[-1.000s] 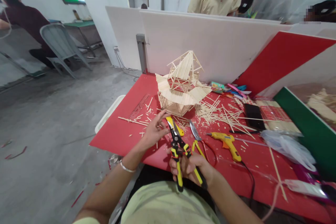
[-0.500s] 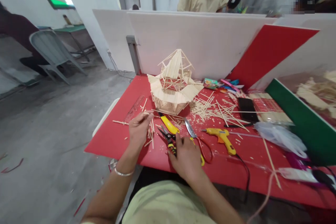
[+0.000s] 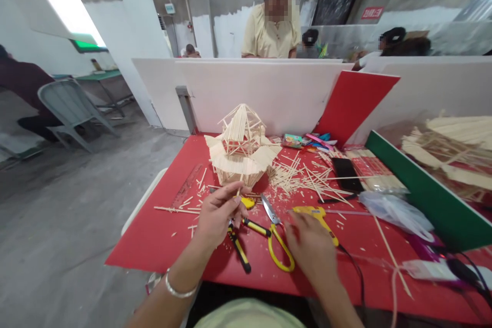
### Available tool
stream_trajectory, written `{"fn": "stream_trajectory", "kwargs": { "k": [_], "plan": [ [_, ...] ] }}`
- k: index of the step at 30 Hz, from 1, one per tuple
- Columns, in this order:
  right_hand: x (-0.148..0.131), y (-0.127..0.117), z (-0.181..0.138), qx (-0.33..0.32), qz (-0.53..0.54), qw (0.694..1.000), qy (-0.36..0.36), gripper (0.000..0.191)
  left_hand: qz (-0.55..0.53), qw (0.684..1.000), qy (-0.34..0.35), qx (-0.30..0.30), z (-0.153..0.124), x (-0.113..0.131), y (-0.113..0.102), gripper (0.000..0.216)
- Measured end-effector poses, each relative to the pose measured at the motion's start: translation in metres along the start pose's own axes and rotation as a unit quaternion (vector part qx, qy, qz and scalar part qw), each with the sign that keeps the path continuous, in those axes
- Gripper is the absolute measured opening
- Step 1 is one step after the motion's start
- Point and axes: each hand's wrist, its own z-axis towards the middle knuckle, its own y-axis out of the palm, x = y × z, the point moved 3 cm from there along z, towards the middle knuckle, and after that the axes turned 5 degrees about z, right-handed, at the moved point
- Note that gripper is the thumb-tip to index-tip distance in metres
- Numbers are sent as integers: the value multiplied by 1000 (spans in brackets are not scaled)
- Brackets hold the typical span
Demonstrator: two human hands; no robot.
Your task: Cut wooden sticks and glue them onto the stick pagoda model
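My left hand (image 3: 216,215) hovers over the red table (image 3: 154,236), fingers pinched on a short thin wooden stick just in front of the stick-built model house (image 3: 242,151). The yellow-and-black pliers (image 3: 240,241) lie on the table right beside that hand. My right hand (image 3: 311,246) reaches over the yellow glue gun (image 3: 313,213), fingers curled downward and touching or nearly touching it. Yellow-handled scissors (image 3: 277,238) lie between my two hands.
Loose sticks (image 3: 303,177) lie scattered right of the house, near a black phone (image 3: 346,174), a plastic bag (image 3: 395,210) and stick packets. A red ruler (image 3: 186,186) lies at left. White partitions (image 3: 269,92) back the table; a person in yellow stands behind. A green board (image 3: 418,189) stands right.
My right hand put the pliers down on the table and moved right to the glue gun. My left hand lifted with a small stick. The view tilted upward.
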Motion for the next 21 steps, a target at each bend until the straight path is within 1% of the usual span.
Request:
{"fn": "stream_trajectory", "kwargs": {
  "k": [1,2,4,5,8,10,11,13,15,17,19,21],
  "plan": [
    [19,-9,-1,26,-61,997,38,43,-6,1000,-4,-5,4,-1,4,47],
    [35,-15,-2,27,-115,990,81,44,-13,1000,-8,-9,9,-1,7,51],
    [60,-22,-2,-10,-176,972,155,44,-27,999,-13,-12,20,-2,12,57],
    [69,-22,0,-37,-180,966,183,44,-33,999,-16,-13,26,-3,14,54],
    [90,-18,7,-108,-125,958,235,38,-38,999,-29,-16,44,-3,18,35],
    [100,-15,11,-125,-69,958,249,30,-37,999,-30,-10,55,-1,20,32],
    [103,-15,13,-117,-30,961,248,27,-37,999,-28,-6,61,0,21,32],
    [103,-22,17,-67,75,966,237,24,-39,999,-25,4,72,4,23,31],
    [94,-35,22,-12,199,955,221,24,-44,998,-30,14,83,7,25,30],
    [78,-54,30,13,310,928,206,23,-60,997,-41,26,95,11,26,31],
    [58,-77,44,46,401,895,189,24,-81,995,-50,38,105,15,27,31],
    [37,-100,61,76,471,864,160,30,-94,993,-52,51,112,19,28,30]
  ]
}}
